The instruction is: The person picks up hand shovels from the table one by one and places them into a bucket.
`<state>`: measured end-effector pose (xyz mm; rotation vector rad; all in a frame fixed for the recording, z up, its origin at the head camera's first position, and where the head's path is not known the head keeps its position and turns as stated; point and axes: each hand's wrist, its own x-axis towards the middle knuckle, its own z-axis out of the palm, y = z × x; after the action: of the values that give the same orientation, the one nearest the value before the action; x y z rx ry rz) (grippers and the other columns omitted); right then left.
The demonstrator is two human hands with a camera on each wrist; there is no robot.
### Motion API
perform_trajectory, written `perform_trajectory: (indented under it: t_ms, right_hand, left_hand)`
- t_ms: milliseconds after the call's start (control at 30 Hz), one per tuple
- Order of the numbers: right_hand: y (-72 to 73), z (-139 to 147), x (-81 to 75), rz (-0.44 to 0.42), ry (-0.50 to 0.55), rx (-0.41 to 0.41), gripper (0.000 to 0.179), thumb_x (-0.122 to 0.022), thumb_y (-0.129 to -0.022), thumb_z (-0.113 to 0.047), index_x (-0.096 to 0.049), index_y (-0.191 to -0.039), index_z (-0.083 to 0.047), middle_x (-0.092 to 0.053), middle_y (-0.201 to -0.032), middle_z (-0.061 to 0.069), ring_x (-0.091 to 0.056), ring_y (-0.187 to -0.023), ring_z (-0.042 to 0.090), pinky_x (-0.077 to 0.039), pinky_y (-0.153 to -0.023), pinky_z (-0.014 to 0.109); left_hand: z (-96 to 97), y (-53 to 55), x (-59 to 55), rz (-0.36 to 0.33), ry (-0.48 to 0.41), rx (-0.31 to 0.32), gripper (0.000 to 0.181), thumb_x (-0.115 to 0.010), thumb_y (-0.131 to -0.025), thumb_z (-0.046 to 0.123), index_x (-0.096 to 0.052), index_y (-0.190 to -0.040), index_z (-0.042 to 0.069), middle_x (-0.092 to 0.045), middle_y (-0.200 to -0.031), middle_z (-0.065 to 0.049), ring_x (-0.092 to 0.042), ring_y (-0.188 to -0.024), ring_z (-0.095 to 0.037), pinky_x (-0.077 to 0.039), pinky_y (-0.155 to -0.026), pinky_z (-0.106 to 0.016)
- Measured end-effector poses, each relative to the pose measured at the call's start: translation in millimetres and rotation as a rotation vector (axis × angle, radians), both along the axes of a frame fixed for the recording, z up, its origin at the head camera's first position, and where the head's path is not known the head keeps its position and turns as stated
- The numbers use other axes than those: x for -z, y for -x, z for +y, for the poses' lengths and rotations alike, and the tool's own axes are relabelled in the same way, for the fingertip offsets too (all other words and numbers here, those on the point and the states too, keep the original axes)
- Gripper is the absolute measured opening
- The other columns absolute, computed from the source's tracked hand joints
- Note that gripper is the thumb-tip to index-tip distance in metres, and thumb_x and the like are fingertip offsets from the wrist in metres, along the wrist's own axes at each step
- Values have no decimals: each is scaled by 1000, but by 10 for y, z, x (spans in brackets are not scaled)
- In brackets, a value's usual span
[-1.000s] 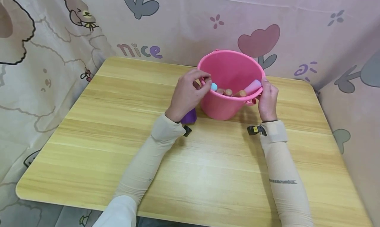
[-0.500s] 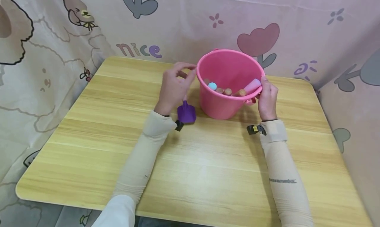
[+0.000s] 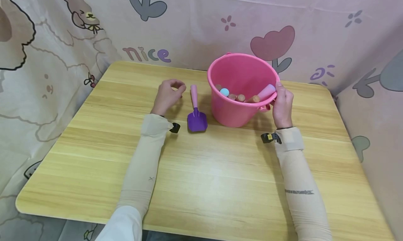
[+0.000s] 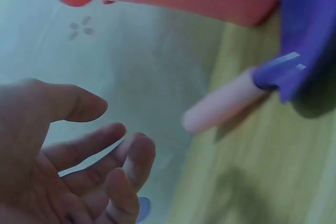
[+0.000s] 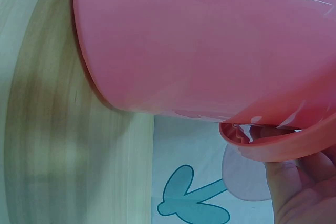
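A pink bucket [image 3: 231, 111] stands near the back of the table, tilted toward me. My right hand [image 3: 282, 106] grips its right rim; in the right wrist view that hand [image 5: 304, 187] shows beside the bucket's curved rim and handle, with some fingers hidden. Inside are a light blue ball [image 3: 224, 92], a lilac handle-like piece [image 3: 266, 92] and several brown wooden rounded ends [image 3: 240, 98]. Left of the bucket lies a toy shovel [image 3: 197, 120] with a purple blade and pink handle. My left hand [image 3: 168, 97] hovers left of the shovel, fingers loosely bent, holding nothing.
The wooden table [image 3: 220, 185] has rounded corners and spreads toward me. Right behind it hangs a patterned curtain [image 3: 192, 27], which also runs along the left and right sides.
My left hand has left the bucket's left rim and moved left and down past the shovel, which is now fully visible. The right hand stays on the rim, and the bucket has hardly moved.
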<state>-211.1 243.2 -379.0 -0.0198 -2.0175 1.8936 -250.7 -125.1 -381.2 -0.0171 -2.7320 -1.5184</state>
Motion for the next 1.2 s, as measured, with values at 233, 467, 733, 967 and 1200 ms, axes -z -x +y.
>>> perform_trajectory:
  t_ms: [233, 467, 733, 967, 1200]
  right_hand:
    - [17, 2, 14, -6, -14, 0, 43, -44, -108, -41, -70, -85, -17, -61, -73, -5, -55, -63, 9, -48, -56, 21]
    - [24, -11, 33, -7, 9, -12, 42, -46, -108, -39, -66, -78, -17, -59, -72, -4, -56, -64, 8, -52, -61, 20]
    - [15, 9, 44, 3, -5, 12, 40, -44, -108, -39, -73, -93, -16, -61, -73, -5, -59, -67, 8, -58, -69, 19]
    - [17, -3, 42, 12, 3, 3, 49, -45, -108, -38, -71, -113, 3, -62, -75, -5, -59, -68, 7, -59, -70, 19]
    - [8, 12, 28, -4, -34, 11, 53, -41, -108, -40, -70, -124, 2, -64, -80, -5, -61, -74, 9, -59, -75, 21]
  left_hand:
    - [14, 84, 215, -51, 57, 5, 35, -60, -102, 27, -67, -129, 5, -69, -122, -14, -71, -90, -29, -53, -82, -32]
    - [72, 151, 312, -120, 86, 22, 43, -63, -101, 32, -62, -134, 5, -67, -125, -15, -66, -84, -23, -54, -69, -28]
    - [166, 223, 331, -106, 124, 47, 54, -65, -100, 33, -53, -144, 4, -63, -130, -19, -63, -104, -31, -57, -84, -39]
    - [201, 276, 353, -137, 103, 94, 64, -67, -97, 32, -44, -150, 4, -55, -142, -23, -57, -121, -36, -53, -104, -50]
    - [237, 371, 397, -128, 138, 122, 77, -68, -94, 31, -34, -159, 6, -51, -152, -22, -52, -137, -39, -44, -118, -52]
